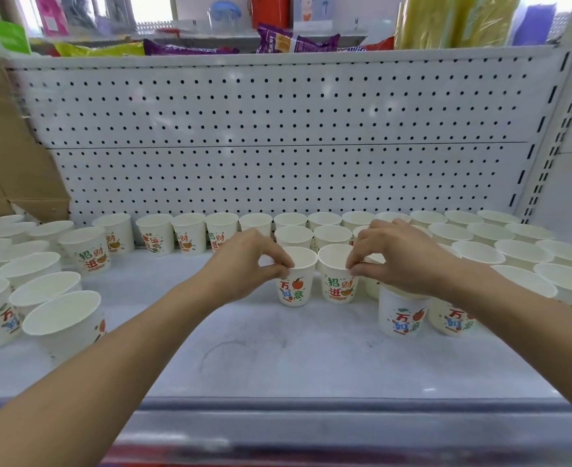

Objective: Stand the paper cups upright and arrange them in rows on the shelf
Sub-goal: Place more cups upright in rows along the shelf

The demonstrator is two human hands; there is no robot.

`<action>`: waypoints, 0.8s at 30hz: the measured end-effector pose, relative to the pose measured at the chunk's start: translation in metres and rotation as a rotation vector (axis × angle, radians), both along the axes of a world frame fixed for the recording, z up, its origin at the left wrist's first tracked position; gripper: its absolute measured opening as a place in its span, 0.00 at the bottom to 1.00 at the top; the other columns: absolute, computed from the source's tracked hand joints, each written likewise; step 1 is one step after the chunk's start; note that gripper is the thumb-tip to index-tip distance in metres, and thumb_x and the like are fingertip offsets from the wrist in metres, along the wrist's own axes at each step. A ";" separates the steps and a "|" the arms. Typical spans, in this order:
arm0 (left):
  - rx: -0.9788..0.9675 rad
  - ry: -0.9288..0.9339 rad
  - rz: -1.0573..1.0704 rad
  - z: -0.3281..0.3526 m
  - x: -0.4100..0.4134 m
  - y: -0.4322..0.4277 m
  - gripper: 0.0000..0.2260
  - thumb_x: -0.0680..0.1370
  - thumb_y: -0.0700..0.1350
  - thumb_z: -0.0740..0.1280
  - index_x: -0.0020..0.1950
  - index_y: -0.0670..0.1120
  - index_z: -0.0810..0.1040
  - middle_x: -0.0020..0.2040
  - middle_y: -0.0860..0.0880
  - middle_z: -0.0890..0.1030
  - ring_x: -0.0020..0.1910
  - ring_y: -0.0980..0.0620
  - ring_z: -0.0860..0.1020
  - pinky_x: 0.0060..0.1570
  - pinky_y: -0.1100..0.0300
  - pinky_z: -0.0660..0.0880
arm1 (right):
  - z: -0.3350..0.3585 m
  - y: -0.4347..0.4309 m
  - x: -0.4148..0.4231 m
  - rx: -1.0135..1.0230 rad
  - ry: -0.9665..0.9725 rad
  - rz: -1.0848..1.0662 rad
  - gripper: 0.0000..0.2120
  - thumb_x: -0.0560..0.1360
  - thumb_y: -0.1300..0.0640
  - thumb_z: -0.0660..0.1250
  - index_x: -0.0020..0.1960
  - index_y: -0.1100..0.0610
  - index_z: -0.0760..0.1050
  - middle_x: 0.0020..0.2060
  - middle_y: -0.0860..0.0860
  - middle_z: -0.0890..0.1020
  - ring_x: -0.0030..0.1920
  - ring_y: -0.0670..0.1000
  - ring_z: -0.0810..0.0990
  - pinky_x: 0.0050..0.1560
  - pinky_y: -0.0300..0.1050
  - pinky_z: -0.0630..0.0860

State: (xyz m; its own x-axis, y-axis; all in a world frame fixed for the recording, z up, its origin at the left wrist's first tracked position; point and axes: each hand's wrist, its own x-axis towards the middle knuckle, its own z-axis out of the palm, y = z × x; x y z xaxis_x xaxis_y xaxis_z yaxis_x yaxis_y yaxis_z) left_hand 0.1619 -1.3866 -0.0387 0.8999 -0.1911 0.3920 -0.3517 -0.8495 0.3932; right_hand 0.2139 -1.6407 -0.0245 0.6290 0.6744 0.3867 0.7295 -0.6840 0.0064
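Observation:
Several white printed paper cups stand upright on the white shelf (277,358). My left hand (244,261) pinches the left rim of a cup with an apple print (294,288) at the shelf's middle. My right hand (395,254) pinches the right rim of the cup beside it (338,284), printed in green and red. Both cups stand upright, side by side and almost touching. Behind them runs a back row of cups (291,219) along the pegboard, and more rows (479,252) fill the right side.
A loose group of upright cups (52,298) stands at the left. Two cups (402,318) sit near the front under my right wrist. A cardboard box (15,163) leans at the far left. The white pegboard (277,129) backs the shelf; snack bags lie above.

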 end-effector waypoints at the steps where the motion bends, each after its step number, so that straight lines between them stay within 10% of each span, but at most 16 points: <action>1: -0.001 -0.002 -0.001 0.000 0.001 -0.001 0.05 0.74 0.45 0.73 0.48 0.53 0.86 0.43 0.62 0.79 0.42 0.74 0.72 0.38 0.74 0.66 | 0.000 0.000 0.001 0.000 -0.003 -0.003 0.03 0.75 0.47 0.68 0.45 0.42 0.80 0.43 0.41 0.80 0.49 0.44 0.71 0.52 0.44 0.65; 12: 0.062 -0.014 0.034 0.002 0.008 -0.011 0.06 0.74 0.47 0.73 0.49 0.54 0.85 0.47 0.57 0.83 0.47 0.58 0.73 0.50 0.53 0.74 | 0.003 0.002 0.008 -0.027 -0.027 -0.022 0.03 0.76 0.48 0.67 0.47 0.44 0.80 0.43 0.40 0.79 0.47 0.42 0.69 0.48 0.42 0.62; 24: 0.119 -0.014 0.060 0.006 0.007 -0.012 0.07 0.74 0.50 0.72 0.51 0.56 0.84 0.48 0.58 0.82 0.50 0.59 0.71 0.51 0.52 0.74 | 0.001 0.004 0.006 -0.075 -0.043 -0.061 0.06 0.76 0.46 0.65 0.51 0.42 0.80 0.46 0.40 0.80 0.50 0.45 0.71 0.48 0.42 0.62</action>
